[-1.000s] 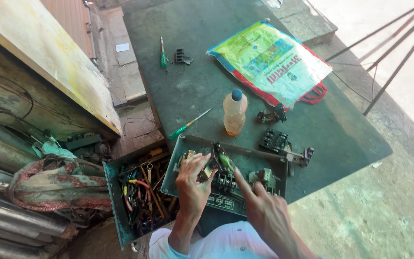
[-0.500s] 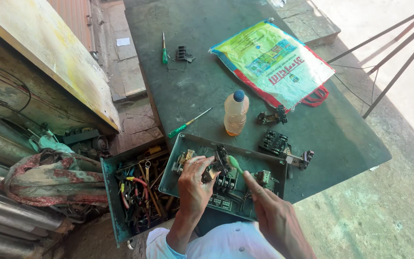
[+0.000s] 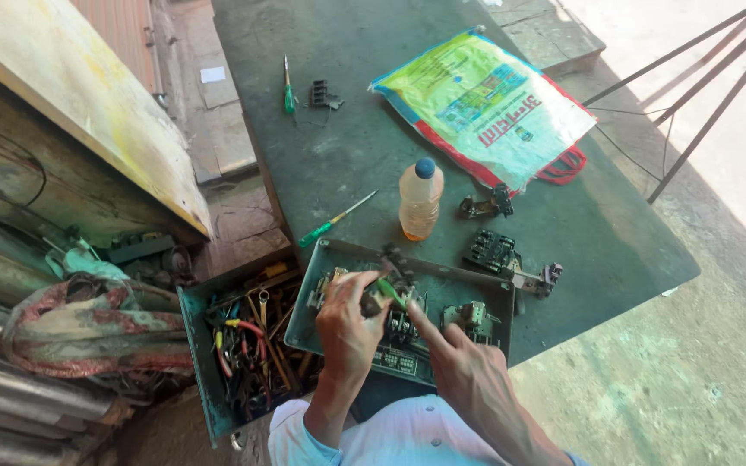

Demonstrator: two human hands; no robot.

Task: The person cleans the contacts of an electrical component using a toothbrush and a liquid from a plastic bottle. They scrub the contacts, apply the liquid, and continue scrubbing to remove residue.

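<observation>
The green metal box (image 3: 477, 289) with the switch parts inside sits at the near edge of the dark tabletop (image 3: 347, 164), right in front of me. My left hand (image 3: 349, 326) is curled shut around a small tool with a green handle (image 3: 388, 292), its tip down among the black switch blocks (image 3: 397, 324). My right hand (image 3: 468, 367) holds nothing; its first finger is stretched out and presses on the blocks while the other fingers are tucked in. I think this goes best if I keep that finger pushing firmly so nothing slides, and turn the tool slowly and straight. Both wrists are bent down over the box, side by side. A plastic bottle (image 3: 420, 200) stands just behind it.
</observation>
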